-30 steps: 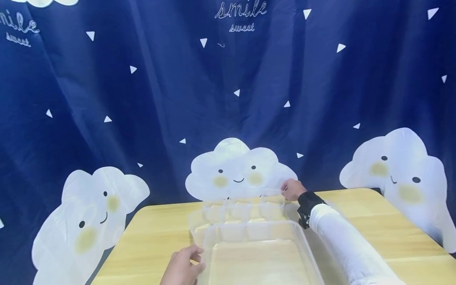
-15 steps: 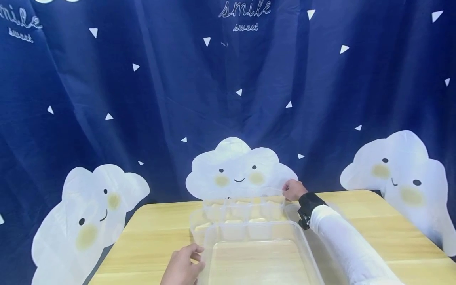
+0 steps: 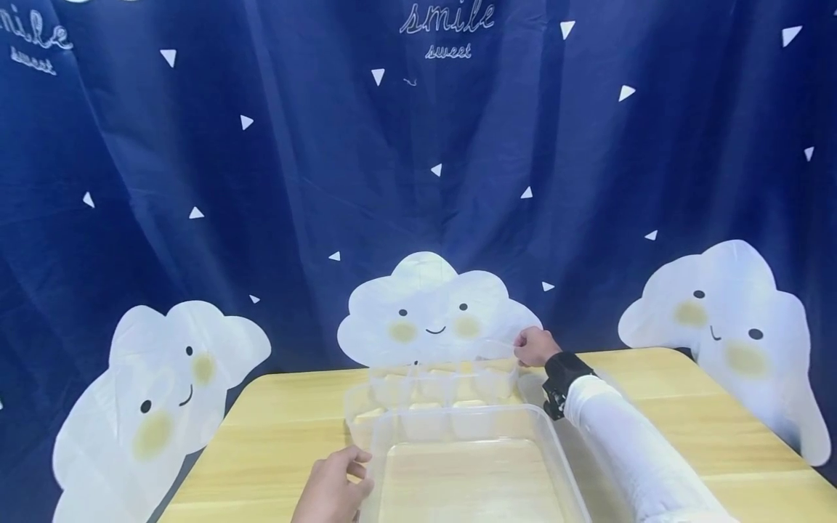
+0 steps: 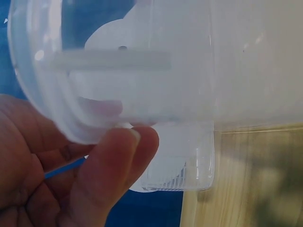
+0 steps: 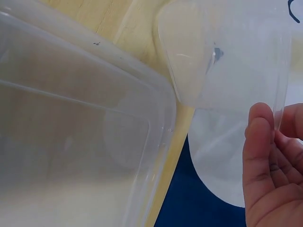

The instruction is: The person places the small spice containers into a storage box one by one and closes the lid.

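The clear divided tray (image 3: 450, 390) stands near the middle of the table's far edge, the right hand (image 3: 536, 347) pinching its thin wall at the far right corner between thumb and fingers. Directly in front of it is a larger clear box (image 3: 559, 465), with the left hand (image 3: 332, 488) at its left side, fingers bent; whether they grip the rim or only touch it, I cannot tell. One risk is that the tray, held at a single corner, could twist or tip if pulled from there, and the thin wall could flex out of the pinch. The box sits so close that the tray could catch on its back rim; a tug toward the table's far edge could take the tray off it. From the head, clear plastic blurs together, and the right wrist and sleeve (image 3: 641, 450) cover much of the table's right part; the right wrist view shows what looks like a flat lid (image 5: 71, 127) there, its rounded corner near the table (image 3: 261, 436) edge, plus the pinch itself. Only the left wrist view shows the ribbed plastic (image 4: 170, 175) beyond the left fingertips.
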The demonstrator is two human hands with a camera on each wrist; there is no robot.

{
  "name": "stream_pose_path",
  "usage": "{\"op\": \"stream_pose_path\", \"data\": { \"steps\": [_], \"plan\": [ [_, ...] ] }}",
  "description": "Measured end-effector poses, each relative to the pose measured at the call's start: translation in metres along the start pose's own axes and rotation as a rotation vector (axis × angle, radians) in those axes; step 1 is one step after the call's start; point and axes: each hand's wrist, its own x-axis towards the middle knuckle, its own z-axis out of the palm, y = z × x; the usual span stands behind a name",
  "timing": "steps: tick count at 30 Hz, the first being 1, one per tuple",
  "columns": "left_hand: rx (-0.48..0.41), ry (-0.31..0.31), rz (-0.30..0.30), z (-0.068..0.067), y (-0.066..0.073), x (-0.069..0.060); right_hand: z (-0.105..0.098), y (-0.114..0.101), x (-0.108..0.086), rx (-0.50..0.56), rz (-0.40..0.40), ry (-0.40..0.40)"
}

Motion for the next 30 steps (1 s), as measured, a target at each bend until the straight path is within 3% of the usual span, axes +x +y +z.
{"op": "stream_pose_path", "data": {
  "steps": [13,20,30],
  "plan": [
    [-0.001,0.024,-0.003,0.000,-0.001,-0.003,0.003,0.003,0.004,0.015,-0.024,0.030],
    [0.070,0.025,0.065,0.002,0.000,-0.001,-0.003,0.007,0.003,-0.015,-0.003,0.053],
    [0.122,0.053,0.063,0.000,0.001,-0.002,-0.009,0.005,0.003,0.012,0.029,0.047]
  ]
}}
